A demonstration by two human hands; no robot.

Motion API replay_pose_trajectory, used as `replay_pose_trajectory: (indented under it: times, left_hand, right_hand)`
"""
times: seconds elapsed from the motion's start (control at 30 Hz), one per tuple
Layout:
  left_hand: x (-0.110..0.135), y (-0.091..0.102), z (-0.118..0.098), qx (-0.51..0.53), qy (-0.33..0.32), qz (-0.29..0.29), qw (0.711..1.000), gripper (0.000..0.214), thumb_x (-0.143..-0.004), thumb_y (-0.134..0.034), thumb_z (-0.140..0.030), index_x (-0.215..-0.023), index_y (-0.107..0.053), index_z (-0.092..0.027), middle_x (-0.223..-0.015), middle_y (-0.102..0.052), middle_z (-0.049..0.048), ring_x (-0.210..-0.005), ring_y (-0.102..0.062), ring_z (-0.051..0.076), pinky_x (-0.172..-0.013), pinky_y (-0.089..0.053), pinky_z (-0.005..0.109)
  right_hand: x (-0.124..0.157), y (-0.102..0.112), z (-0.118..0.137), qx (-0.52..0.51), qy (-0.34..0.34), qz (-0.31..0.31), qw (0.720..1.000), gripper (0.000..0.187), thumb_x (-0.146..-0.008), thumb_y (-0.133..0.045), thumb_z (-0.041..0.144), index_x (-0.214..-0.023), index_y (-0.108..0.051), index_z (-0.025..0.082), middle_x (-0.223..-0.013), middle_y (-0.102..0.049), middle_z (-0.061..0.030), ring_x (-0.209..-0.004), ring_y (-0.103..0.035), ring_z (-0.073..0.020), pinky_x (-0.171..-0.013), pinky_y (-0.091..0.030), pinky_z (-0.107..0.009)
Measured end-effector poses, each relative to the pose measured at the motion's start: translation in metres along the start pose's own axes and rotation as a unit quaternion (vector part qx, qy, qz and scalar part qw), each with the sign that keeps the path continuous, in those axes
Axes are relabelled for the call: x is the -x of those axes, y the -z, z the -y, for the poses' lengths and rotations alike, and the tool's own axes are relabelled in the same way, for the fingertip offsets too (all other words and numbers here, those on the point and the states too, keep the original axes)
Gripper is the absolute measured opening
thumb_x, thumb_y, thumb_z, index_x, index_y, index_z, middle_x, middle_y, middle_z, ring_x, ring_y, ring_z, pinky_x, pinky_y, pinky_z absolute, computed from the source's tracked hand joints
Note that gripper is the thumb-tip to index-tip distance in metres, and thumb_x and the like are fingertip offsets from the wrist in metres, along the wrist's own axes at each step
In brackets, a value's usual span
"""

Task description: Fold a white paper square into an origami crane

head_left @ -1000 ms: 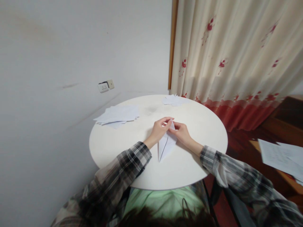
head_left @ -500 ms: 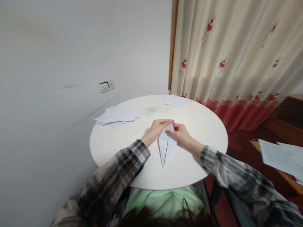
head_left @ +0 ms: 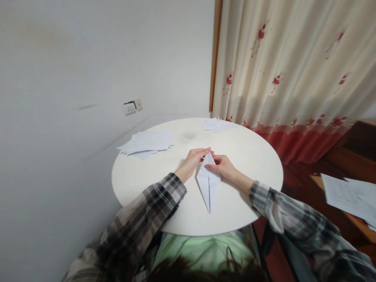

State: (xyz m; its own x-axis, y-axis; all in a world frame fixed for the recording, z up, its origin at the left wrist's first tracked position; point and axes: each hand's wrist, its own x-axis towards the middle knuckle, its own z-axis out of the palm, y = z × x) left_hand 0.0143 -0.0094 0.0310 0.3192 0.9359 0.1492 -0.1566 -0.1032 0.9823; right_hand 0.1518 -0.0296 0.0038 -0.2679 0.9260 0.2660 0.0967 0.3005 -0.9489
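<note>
A folded sheet of white paper (head_left: 209, 184), kite-shaped with a long slit down its middle, is held over the round white table (head_left: 147, 184). Its long narrow point faces me and its short point faces away. At the far tip, my left hand (head_left: 194, 159) pinches the paper from the left. My right hand (head_left: 223, 166) grips the right side of the upper part, its thumb lying across the front face and the fingers behind, partly hidden by the paper.
A stack of white paper (head_left: 147, 141) lies at the table's left edge. Smaller paper pieces (head_left: 216, 124) lie at the far edge. Written sheets (head_left: 349, 196) rest on a wooden surface at right. A wall with a socket (head_left: 129, 108) and a curtain (head_left: 282, 78) stand behind.
The near point of the folded paper has swung a little to the right and toward me. Both hands keep hold near the far tip, with slightly shifted fingers.
</note>
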Motion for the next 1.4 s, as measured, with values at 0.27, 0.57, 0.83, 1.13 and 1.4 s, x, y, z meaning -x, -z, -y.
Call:
replay_pose_trajectory:
  times: [0.27, 0.57, 0.83, 1.13, 1.4]
  left_hand:
    - [-0.001, 0.002, -0.004, -0.023, -0.016, -0.010, 1.000, 0.036, -0.072, -0.061, -0.045, -0.083, -0.069, -0.012, -0.090, -0.068, 0.0116, -0.075, -0.059, 0.016, -0.065, -0.041, 0.026]
    - [-0.004, 0.011, -0.001, -0.058, -0.048, 0.027, 0.997, 0.029, -0.070, -0.065, -0.038, -0.083, -0.071, -0.013, -0.085, -0.068, 0.0081, -0.068, -0.055, 0.012, -0.060, -0.036, 0.024]
    - [-0.002, 0.009, -0.001, -0.035, -0.025, 0.030, 0.999, 0.027, -0.068, -0.068, -0.034, -0.085, -0.070, -0.014, -0.089, -0.068, 0.0090, -0.075, -0.058, 0.014, -0.065, -0.040, 0.024]
    - [-0.004, 0.009, 0.003, 0.007, 0.004, 0.055, 0.998, 0.031, -0.069, -0.068, -0.038, -0.088, -0.069, -0.014, -0.095, -0.068, 0.0103, -0.083, -0.060, 0.016, -0.076, -0.043, 0.027]
    - [-0.004, 0.008, 0.004, 0.021, 0.010, 0.049, 0.999, 0.030, -0.068, -0.068, -0.037, -0.086, -0.069, -0.013, -0.094, -0.068, 0.0103, -0.085, -0.060, 0.017, -0.080, -0.045, 0.029]
  right_hand:
    - [0.001, 0.000, 0.002, 0.006, -0.010, -0.008, 1.000, 0.021, -0.061, -0.065, 0.028, -0.073, -0.063, 0.010, -0.065, -0.061, -0.0013, -0.053, -0.049, -0.0090, -0.051, -0.037, -0.021]
    - [0.001, 0.001, 0.000, -0.036, -0.016, -0.020, 0.999, 0.023, -0.061, -0.065, 0.027, -0.075, -0.063, 0.010, -0.067, -0.062, -0.0021, -0.053, -0.051, -0.0094, -0.052, -0.038, -0.022]
    - [0.000, 0.001, -0.003, -0.014, -0.009, -0.014, 1.000, 0.021, -0.062, -0.064, 0.027, -0.074, -0.063, 0.010, -0.068, -0.063, -0.0031, -0.053, -0.051, -0.0095, -0.052, -0.040, -0.022]
    - [0.001, 0.002, -0.001, 0.007, 0.008, -0.011, 1.000, 0.020, -0.063, -0.063, 0.026, -0.076, -0.064, 0.010, -0.069, -0.063, -0.0034, -0.054, -0.052, -0.0097, -0.053, -0.040, -0.022]
    - [0.000, 0.002, -0.002, 0.039, 0.009, -0.011, 0.999, 0.022, -0.062, -0.064, 0.027, -0.075, -0.065, 0.009, -0.070, -0.064, -0.0041, -0.056, -0.053, -0.0107, -0.055, -0.042, -0.023]
